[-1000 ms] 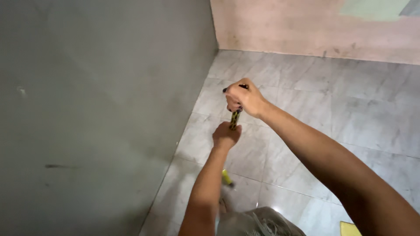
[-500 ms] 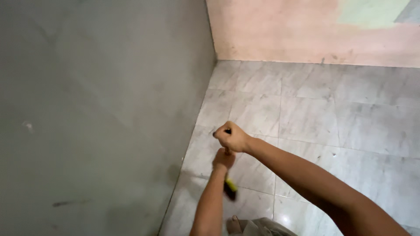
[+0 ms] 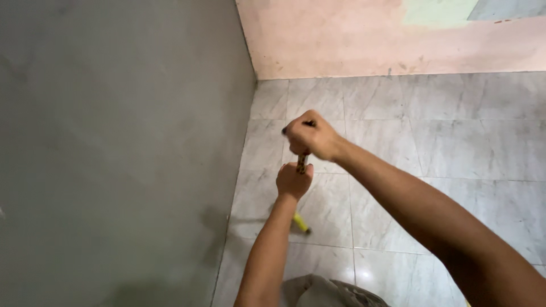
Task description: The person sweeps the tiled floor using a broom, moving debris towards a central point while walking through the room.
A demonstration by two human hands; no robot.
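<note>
Closest to us, a fold of grey-brown cloth [image 3: 327, 290] shows at the bottom edge, probably our own clothing. Just beyond it our left hand [image 3: 294, 180] is fisted around the lower part of a long yellow-and-dark handle [image 3: 301, 163], and our right hand [image 3: 310, 135] is fisted around its top end, so each grip is closed tight on that one stick. A short yellow stretch [image 3: 300, 222] comes out below the left fist and slants down toward the pale marbled floor tiles [image 3: 455, 142]; what sits at its working end is hidden by our left forearm, so we cannot tell what the tool is.

As we judge it, the main risk is a slip: both fists crowd the upper end, so the lower end could skid sideways on the glossy tile. The grey wall [image 3: 114, 142] stands just beside our left hand, and a swing in that direction could scrape knuckles or mark the plaster. Farther off, the pinkish wall [image 3: 369, 40] closes the corner, leaving little room.
</note>
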